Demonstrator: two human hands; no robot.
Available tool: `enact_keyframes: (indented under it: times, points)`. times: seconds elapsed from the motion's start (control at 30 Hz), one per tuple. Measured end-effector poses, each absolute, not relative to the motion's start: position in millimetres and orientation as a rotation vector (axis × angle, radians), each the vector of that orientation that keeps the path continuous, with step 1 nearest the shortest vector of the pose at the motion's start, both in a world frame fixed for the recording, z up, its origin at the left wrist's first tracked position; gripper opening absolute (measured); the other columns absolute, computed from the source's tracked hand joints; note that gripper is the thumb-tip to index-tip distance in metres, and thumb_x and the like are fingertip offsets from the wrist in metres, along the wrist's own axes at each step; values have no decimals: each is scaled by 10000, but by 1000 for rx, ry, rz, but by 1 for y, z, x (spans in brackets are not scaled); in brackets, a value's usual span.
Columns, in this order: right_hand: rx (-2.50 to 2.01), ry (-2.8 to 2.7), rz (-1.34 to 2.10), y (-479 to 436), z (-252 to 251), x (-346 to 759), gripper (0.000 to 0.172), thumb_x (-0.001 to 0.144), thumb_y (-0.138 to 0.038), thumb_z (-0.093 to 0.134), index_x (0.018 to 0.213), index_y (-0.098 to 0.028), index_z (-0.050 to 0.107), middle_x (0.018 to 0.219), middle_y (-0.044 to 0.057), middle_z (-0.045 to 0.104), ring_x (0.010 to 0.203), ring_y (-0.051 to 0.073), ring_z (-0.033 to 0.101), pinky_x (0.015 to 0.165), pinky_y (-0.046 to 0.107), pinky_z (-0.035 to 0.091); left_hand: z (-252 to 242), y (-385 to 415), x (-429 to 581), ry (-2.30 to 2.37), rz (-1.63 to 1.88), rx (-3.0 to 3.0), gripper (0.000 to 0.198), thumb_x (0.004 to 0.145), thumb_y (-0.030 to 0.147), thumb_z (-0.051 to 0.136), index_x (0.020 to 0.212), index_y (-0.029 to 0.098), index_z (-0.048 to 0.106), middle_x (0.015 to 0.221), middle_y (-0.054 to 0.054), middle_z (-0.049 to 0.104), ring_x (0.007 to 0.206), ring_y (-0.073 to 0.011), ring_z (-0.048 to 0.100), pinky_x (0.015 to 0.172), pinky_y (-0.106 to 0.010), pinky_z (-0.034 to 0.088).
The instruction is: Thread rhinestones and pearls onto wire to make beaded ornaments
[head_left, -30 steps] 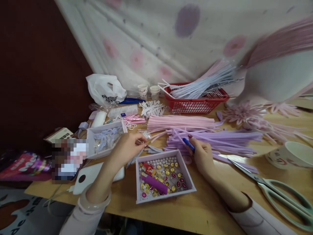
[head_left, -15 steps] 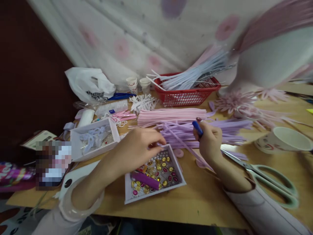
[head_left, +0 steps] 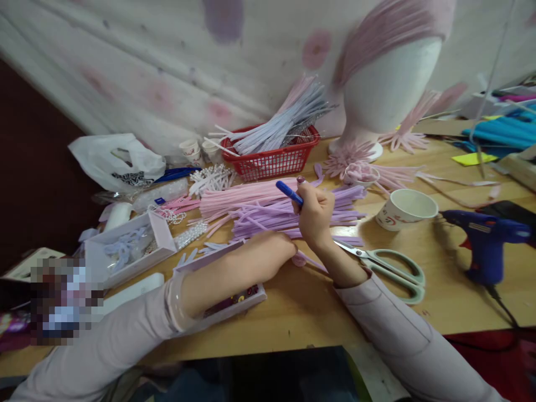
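In my right hand (head_left: 317, 215) is a blue pen (head_left: 288, 192), gripped in a closed fist and pointing up to the left. My left hand (head_left: 272, 254) reaches across the white box of gems (head_left: 240, 306), back of the hand up, its fingers mostly hidden. Beside its fingertips lies a small coiled purple pipe cleaner (head_left: 298, 259), whose tail runs under my right wrist; whether the fingers grip it I cannot make out. Behind both hands is a bundle of purple pipe cleaners (head_left: 255, 219). Pale green-handled scissors (head_left: 387, 268) lie against my right forearm.
Pink pipe cleaners (head_left: 251, 195) and a red basket (head_left: 272, 162) stand further back. A second white box (head_left: 136, 262) and a plastic bag (head_left: 113, 162) are at left. On the right are a paper cup (head_left: 406, 209), a mannequin head (head_left: 389, 84) and a blue glue gun (head_left: 486, 240).
The view has swung right, bringing the glue gun in. My left hand has moved from the gem box's far edge toward the purple coil by my right hand. The pen stays in my right hand.
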State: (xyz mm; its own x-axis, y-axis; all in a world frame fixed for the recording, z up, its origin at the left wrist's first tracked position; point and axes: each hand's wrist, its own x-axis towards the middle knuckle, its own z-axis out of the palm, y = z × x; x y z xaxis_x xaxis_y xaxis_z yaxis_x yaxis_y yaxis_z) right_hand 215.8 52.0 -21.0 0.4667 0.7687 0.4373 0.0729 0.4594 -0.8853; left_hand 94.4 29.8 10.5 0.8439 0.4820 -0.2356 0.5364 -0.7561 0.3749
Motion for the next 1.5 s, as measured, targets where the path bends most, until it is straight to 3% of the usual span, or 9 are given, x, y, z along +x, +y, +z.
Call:
enact_keyframes:
  times: [0.2,0.37,0.5,0.6,0.7,0.97,1.2,1.37,1.5]
  points:
    - [-1002,-1019,541,52,-24,215,543,877,-374,512,382,-213,358,365,-51,347,376,75,320,420,249,243,41,30,64,955,-25,2772,210,890,143,556,948,173,755,952,-82,768,903,-239,704,781,-324,505]
    - [-1000,-1049,556,48,-24,212,554,890,-368,519,377,-214,375,354,-49,347,361,80,332,414,249,265,65,23,20,1193,533,2760,207,930,263,540,859,195,722,853,-19,778,759,-174,694,702,-278,472]
    - [-1062,-1236,548,41,-28,206,574,921,-371,511,389,-209,369,363,-47,346,373,82,340,438,255,271,63,9,-8,1377,687,2782,410,970,291,452,583,185,540,477,33,547,439,-110,500,486,-248,315]
    - [-1131,-1528,526,37,-29,201,545,953,-365,479,446,-200,368,409,-47,349,404,81,336,453,255,246,49,1,-27,1356,761,2822,521,989,326,447,487,187,443,394,52,396,370,-87,387,441,-255,233]
    - [-1137,-1762,458,32,-27,197,493,974,-341,463,518,-200,341,471,-54,328,443,81,309,459,254,210,35,-5,-47,1351,861,2753,576,975,316,482,420,187,392,377,47,382,361,-76,362,433,-255,235]
    - [-1122,-2088,404,11,-22,182,200,876,-323,669,754,-190,582,607,-25,603,497,101,510,482,216,330,14,-22,-75,1567,712,2398,434,942,293,476,518,200,472,485,44,471,461,-97,450,497,-256,343]
    - [-1084,-2125,484,13,-30,172,89,902,-226,616,830,-192,575,738,0,576,606,127,508,554,242,381,-2,-29,-78,1342,563,2437,275,953,232,506,709,179,623,662,14,640,617,-124,597,563,-245,408]
    - [-1090,-1887,553,20,-28,185,273,1031,-329,395,885,-202,588,758,10,549,683,157,518,639,295,404,-9,-30,-80,1318,673,2352,127,934,193,569,873,199,680,897,2,738,836,-145,687,737,-256,494]
    - [-1142,-1452,239,38,-20,213,280,991,-408,489,796,-215,547,663,-19,498,597,150,480,603,310,386,-12,-30,-76,1247,785,2346,125,926,202,599,837,206,686,909,3,752,864,-152,699,795,-263,521]
